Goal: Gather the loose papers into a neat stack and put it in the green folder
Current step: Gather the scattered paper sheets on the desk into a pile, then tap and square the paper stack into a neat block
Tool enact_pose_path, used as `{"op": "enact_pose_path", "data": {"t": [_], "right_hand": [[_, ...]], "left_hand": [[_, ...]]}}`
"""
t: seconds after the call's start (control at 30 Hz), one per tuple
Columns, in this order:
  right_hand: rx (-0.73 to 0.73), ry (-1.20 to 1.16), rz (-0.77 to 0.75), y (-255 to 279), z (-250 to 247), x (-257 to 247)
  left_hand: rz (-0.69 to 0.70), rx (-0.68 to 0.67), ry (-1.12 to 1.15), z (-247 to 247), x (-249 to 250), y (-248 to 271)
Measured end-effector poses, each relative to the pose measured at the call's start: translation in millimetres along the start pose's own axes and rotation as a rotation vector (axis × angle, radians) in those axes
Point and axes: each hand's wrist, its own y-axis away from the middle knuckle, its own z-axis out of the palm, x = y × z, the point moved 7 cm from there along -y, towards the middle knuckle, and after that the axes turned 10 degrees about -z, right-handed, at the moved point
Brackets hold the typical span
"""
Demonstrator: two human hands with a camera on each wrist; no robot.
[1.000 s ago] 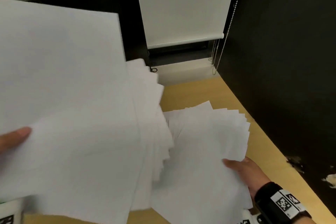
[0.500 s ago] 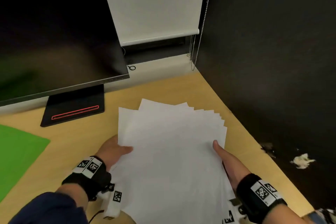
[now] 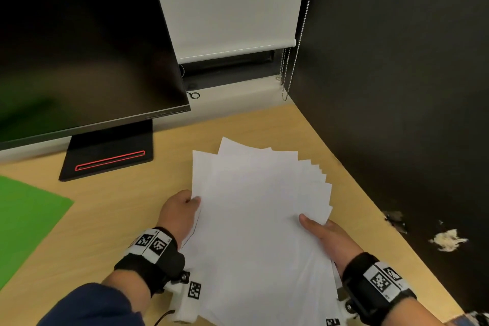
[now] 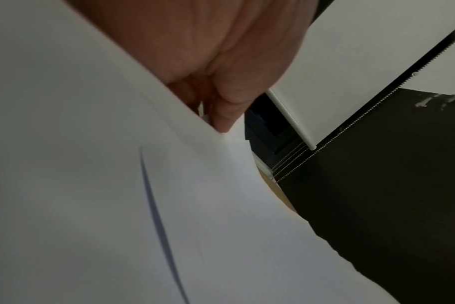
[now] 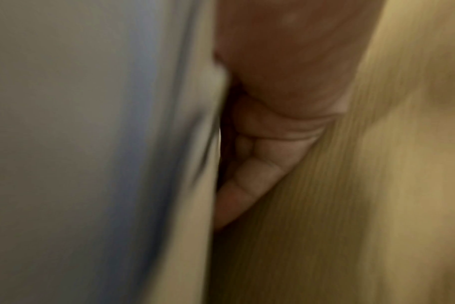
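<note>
A fanned pile of white papers [image 3: 259, 219] lies between my two hands over the wooden desk, its far corners splayed out to the right. My left hand [image 3: 182, 209] grips the pile's left edge, thumb on top; the left wrist view shows the fingers [image 4: 221, 98] curled at the sheets [image 4: 143, 205]. My right hand [image 3: 320, 230] holds the right edge with the thumb laid on top and fingers [image 5: 252, 172] underneath, against the paper [image 5: 91, 144]. The green folder [image 3: 23, 225] lies flat at the desk's left edge, apart from the hands.
A dark monitor [image 3: 79, 47] on a black stand [image 3: 108, 153] fills the back left. A black partition wall [image 3: 397, 87] bounds the desk on the right, with blind cords [image 3: 288, 71] in the corner. Bare desk [image 3: 119, 206] lies between folder and papers.
A second ago my left hand held a raised sheaf near the camera. That sheaf now lies on the right pile, and both hands grip its sides. The far corners look slightly more fanned.
</note>
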Motion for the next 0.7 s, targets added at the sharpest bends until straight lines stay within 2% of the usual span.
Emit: {"op": "enact_pose_path", "data": {"t": [0.07,0.13,0.2,0.27,0.33,0.43,0.57,0.63,0.7], "right_hand": [[-0.002,-0.010,0.005,0.4,0.9,-0.7],[-0.003,-0.012,0.010,-0.1,0.1,-0.1],[-0.009,-0.022,0.012,-0.8,1.2,0.3],[-0.012,-0.025,0.009,-1.4,2.6,0.6],[0.000,-0.034,0.002,-1.7,1.5,1.1],[0.035,-0.043,-0.021,-2.2,-2.0,5.1],[0.078,-0.055,-0.056,-3.5,1.1,8.5],[0.083,-0.071,-0.067,-2.4,1.7,7.0],[0.076,-0.108,-0.070,0.5,0.3,5.5]], "left_hand": [[-0.073,-0.105,0.119,5.4,-3.6,2.6],[-0.142,-0.154,0.207,6.1,-5.8,7.4],[-0.116,-0.191,0.191,10.6,-3.6,11.0],[-0.023,-0.215,0.084,15.8,5.9,21.5],[0.076,-0.146,-0.018,13.4,12.3,25.3],[0.062,-0.002,-0.104,-1.7,6.5,28.9],[0.117,-0.052,-0.199,17.6,1.4,53.8],[0.121,-0.082,-0.139,20.8,1.7,61.5],[0.097,-0.047,-0.087,9.1,1.5,62.5]]}}
